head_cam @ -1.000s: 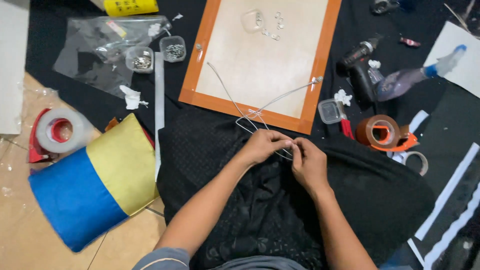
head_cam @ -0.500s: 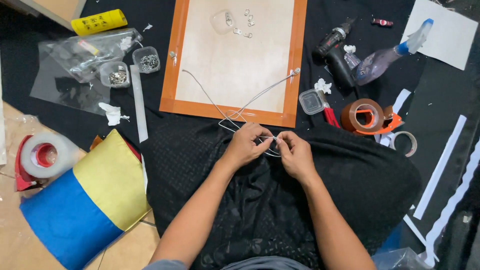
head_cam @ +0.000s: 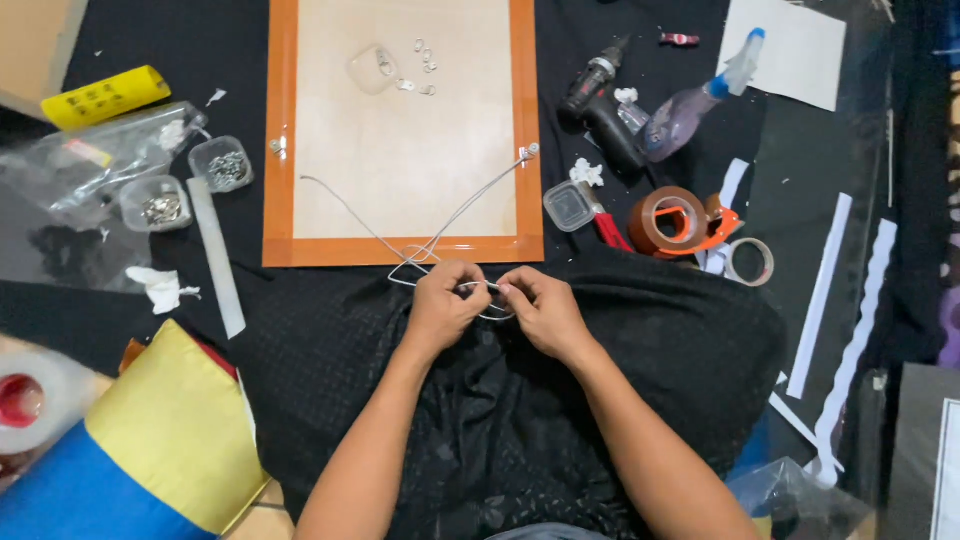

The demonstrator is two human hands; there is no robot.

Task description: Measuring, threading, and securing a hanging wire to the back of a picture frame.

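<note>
My left hand (head_cam: pixel 440 305) and my right hand (head_cam: pixel 540 310) meet over my lap, both pinching a thin silvery wire (head_cam: pixel 470 200). The wire loops between my fingers and runs up in two strands onto a pale board with an orange border (head_cam: pixel 400 150). One strand ends at a small fitting on the board's right edge (head_cam: pixel 528 152). The other strand lies loose across the board toward the left. Black patterned cloth (head_cam: pixel 500 400) covers my lap under both hands.
A cordless drill (head_cam: pixel 600 100), spray bottle (head_cam: pixel 690 95), brown tape dispenser (head_cam: pixel 675 220), small clear box (head_cam: pixel 567 204) lie right of the board. Cups of small metal parts (head_cam: pixel 220 163), a plastic bag (head_cam: pixel 90 170), a yellow tube (head_cam: pixel 105 95) lie left. A blue-yellow cushion (head_cam: pixel 140 450) sits lower left.
The view has swung so everything shifts left and the board sits squarer. Both hands stay together on the wire, working it between the fingers.
</note>
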